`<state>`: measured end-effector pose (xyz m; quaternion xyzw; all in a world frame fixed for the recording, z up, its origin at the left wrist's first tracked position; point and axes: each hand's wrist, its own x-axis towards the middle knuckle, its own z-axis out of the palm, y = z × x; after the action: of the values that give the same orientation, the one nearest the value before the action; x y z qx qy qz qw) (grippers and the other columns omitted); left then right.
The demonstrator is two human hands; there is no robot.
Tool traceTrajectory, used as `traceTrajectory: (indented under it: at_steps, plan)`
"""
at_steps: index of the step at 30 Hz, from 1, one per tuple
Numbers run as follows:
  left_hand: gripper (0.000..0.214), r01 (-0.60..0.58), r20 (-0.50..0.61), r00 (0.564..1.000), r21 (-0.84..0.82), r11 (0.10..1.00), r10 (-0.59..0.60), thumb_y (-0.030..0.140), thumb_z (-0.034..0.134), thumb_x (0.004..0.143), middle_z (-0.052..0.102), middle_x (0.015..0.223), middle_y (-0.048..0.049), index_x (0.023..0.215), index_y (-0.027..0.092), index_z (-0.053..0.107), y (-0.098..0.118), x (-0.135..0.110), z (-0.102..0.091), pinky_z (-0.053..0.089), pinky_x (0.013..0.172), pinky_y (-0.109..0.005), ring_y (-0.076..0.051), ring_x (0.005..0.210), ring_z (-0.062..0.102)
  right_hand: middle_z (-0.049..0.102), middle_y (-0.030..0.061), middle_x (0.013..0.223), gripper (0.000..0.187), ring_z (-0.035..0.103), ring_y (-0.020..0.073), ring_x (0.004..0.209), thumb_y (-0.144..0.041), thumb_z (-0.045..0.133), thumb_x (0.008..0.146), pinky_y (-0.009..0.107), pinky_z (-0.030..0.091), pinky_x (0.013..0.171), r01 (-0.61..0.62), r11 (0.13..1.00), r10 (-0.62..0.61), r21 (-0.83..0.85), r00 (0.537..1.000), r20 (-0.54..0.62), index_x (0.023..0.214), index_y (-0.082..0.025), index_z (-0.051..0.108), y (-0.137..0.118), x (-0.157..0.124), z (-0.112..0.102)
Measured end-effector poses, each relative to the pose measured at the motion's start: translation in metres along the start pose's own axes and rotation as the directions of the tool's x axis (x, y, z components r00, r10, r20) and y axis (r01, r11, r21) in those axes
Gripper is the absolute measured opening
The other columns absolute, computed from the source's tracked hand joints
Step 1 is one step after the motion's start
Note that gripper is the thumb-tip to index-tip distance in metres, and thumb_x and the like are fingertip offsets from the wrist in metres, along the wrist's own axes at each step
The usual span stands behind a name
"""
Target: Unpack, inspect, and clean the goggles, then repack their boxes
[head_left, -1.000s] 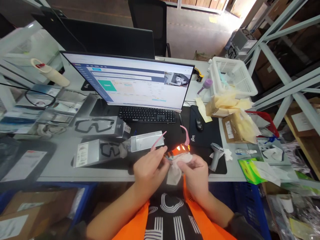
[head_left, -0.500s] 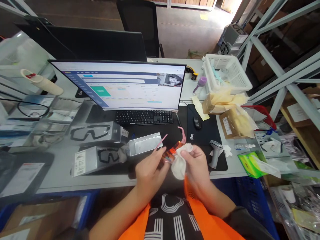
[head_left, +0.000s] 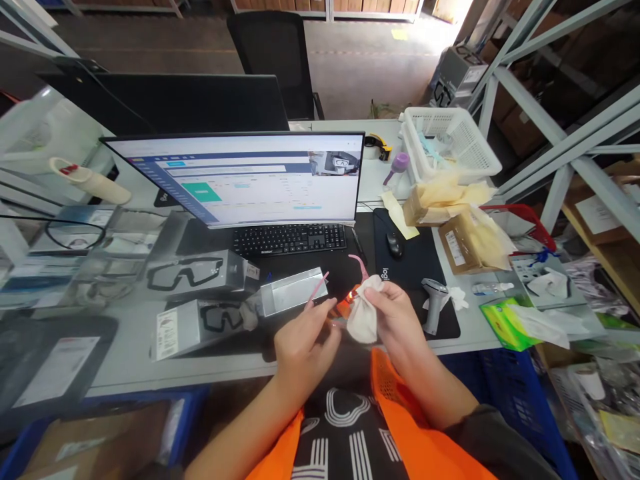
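Note:
Sunglasses point(head_left: 344, 308) with pink temples and an orange mirrored lens are held up over the front edge of the desk. My left hand point(head_left: 306, 340) is closed on one side of them, its thumb and fingers pinching the frame. A white cloth point(head_left: 363, 316) is gripped in my right hand point(head_left: 399, 319) and lies against the lens, covering its right part. Just beyond my left hand lies an open silver box point(head_left: 294, 291). Two grey boxes with eyewear pictures, one farther back point(head_left: 200, 272) and one nearer point(head_left: 203, 325), stand to the left.
A monitor point(head_left: 240, 180) and keyboard point(head_left: 290, 238) stand ahead. On the right are a mouse point(head_left: 394, 245), a barcode scanner point(head_left: 434, 307), a green tissue pack point(head_left: 507, 325), small cartons point(head_left: 457, 250) and a white basket point(head_left: 453, 143). Blue crates point(head_left: 515, 400) sit below the desk.
The cloth has shifted slightly on the lens and now hangs more bunched beside it. Both hands keep their hold. The head view has tilted a little.

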<state>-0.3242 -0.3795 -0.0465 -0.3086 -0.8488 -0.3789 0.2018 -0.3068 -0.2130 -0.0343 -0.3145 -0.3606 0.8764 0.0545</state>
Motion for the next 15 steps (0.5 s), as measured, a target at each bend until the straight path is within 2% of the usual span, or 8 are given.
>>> traceTrajectory:
  at_steps: [2,4,7,10,12,15]
  plan:
    - [0.037,0.024,-0.011,1.000,0.002,1.000,-0.024,0.006,0.065,0.082,0.078,0.101,-0.0050,0.118,0.017,0.066,0.000,-0.001,0.003,0.056,0.094,-0.029,-0.017,0.086,0.074,0.075,-0.0009,0.067,0.036,0.067,0.0133,0.058,-0.029,0.097,0.049,0.024,0.056,0.060,0.031,0.999,-0.030,0.038,1.000,-0.004,0.065,-0.020,0.066,0.004,0.001,0.002]
    - [0.036,0.062,-0.025,0.998,-0.004,0.998,-0.062,0.008,0.066,0.083,0.078,0.098,-0.0043,0.118,0.018,0.067,0.000,-0.003,0.003,0.057,0.089,-0.028,-0.016,0.081,0.073,0.076,-0.0015,0.073,0.030,0.068,0.0129,0.061,-0.030,0.094,0.056,0.024,0.056,0.062,0.139,0.989,-0.139,0.044,0.990,-0.018,0.070,-0.021,0.069,0.018,-0.005,0.003]
    - [0.033,0.106,-0.048,0.993,-0.031,0.994,-0.107,0.012,0.067,0.085,0.077,0.093,-0.0039,0.117,0.018,0.068,0.000,-0.004,0.000,0.057,0.076,-0.024,-0.014,0.074,0.071,0.078,0.0001,0.081,0.018,0.071,0.0147,0.073,-0.026,0.088,0.068,0.027,0.057,0.073,0.298,0.946,-0.294,-0.124,0.954,0.049,0.079,-0.023,0.074,0.042,-0.023,0.002]
    - [0.033,0.125,-0.069,0.989,-0.037,0.991,-0.127,0.013,0.069,0.085,0.077,0.090,-0.0040,0.117,0.017,0.068,0.000,-0.004,-0.003,0.054,0.068,-0.021,-0.013,0.068,0.069,0.077,0.0034,0.082,0.011,0.071,0.0184,0.081,-0.021,0.086,0.070,0.031,0.056,0.082,0.372,0.878,-0.337,-0.302,0.927,0.165,0.077,-0.021,0.077,0.052,-0.035,-0.002]
    - [0.034,0.114,-0.072,0.991,-0.022,0.993,-0.116,0.012,0.069,0.084,0.077,0.092,-0.0049,0.118,0.017,0.067,-0.001,-0.004,-0.004,0.054,0.068,-0.022,-0.013,0.069,0.070,0.077,0.0043,0.080,0.013,0.071,0.0191,0.077,-0.022,0.088,0.066,0.032,0.056,0.078,0.313,0.897,-0.270,-0.313,0.947,0.175,0.073,-0.020,0.077,0.046,-0.034,-0.002]
    - [0.036,0.061,-0.053,0.997,0.010,0.998,-0.060,0.012,0.067,0.085,0.078,0.093,-0.0063,0.120,0.016,0.066,-0.002,-0.003,-0.004,0.055,0.071,-0.024,-0.015,0.071,0.071,0.076,0.0017,0.070,0.021,0.067,0.0157,0.063,-0.025,0.092,0.059,0.028,0.055,0.065,0.130,0.977,-0.110,-0.171,0.986,0.123,0.066,-0.020,0.073,0.026,-0.021,0.000]
